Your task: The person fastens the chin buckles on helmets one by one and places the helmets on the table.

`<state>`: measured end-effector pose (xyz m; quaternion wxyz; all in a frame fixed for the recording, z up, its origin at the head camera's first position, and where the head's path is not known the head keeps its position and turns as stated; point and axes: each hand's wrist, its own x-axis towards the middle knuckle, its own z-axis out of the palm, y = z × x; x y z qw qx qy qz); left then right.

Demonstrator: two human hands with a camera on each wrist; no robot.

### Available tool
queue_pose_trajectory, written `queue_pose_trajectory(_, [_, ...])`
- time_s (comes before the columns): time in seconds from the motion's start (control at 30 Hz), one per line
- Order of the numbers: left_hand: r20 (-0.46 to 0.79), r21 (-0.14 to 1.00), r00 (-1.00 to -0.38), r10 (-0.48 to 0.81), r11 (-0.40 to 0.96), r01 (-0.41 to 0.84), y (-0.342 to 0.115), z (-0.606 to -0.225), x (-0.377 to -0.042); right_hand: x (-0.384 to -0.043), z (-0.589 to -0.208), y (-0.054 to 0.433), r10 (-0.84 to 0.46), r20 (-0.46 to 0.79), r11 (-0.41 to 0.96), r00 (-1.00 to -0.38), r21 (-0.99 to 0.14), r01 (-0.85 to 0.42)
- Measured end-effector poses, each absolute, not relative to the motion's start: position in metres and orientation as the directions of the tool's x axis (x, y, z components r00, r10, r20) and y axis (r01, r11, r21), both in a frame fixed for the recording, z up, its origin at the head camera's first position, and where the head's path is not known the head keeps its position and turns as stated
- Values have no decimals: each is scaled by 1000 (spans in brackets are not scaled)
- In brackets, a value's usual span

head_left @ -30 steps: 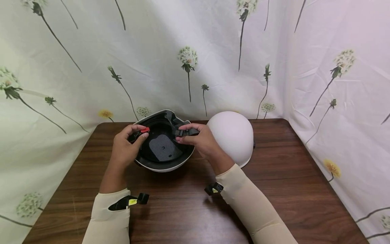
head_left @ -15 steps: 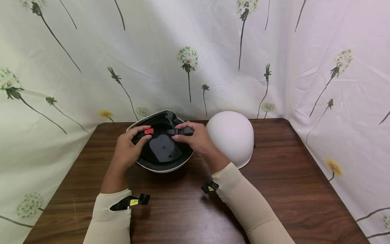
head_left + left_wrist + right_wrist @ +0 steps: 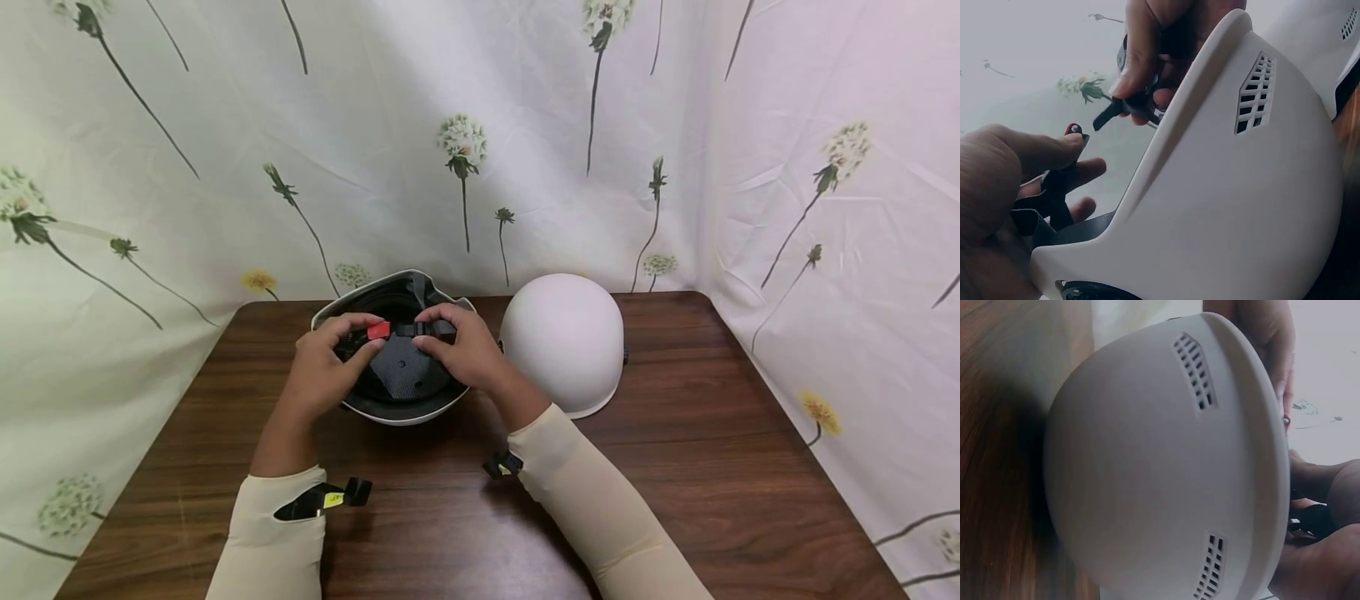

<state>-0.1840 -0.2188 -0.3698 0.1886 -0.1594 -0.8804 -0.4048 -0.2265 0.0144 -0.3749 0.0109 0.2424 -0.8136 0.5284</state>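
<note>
A white helmet [image 3: 405,419] lies upside down, its black lining facing up; its outer shell [image 3: 1241,200] fills much of the left wrist view and the right wrist view. Over its opening my left hand [image 3: 322,362] pinches the red buckle half [image 3: 379,330] between thumb and fingers. My right hand [image 3: 468,354] pinches the black buckle half [image 3: 408,330], its prongs [image 3: 1107,115] pointing at the red one. A small gap separates the halves in the left wrist view. Black straps run from both into the helmet. In the right wrist view the shell hides most of the fingers.
A second white helmet [image 3: 562,342] stands dome up just right of the first, close to my right wrist. Both are on a brown wooden table [image 3: 427,517]. A flower-printed curtain [image 3: 375,125] hangs behind and along the sides.
My right hand has moved left with the black buckle half, and my left hand slightly right with the red one. The halves are much closer together. The upturned helmet has barely moved.
</note>
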Motion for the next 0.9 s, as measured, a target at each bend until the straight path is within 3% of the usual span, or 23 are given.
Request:
queue_pose_trajectory(0.33, [499,574,-848,178,666,477,-214,-370,-183,-224,-378,12,-392,333,340,-858,-814,-471])
queue_pose_trajectory(0.9, [515,561,-834,199,657,503,-206,-369,-180,-222,-378,12,-428,350,333,-833,-796,-506])
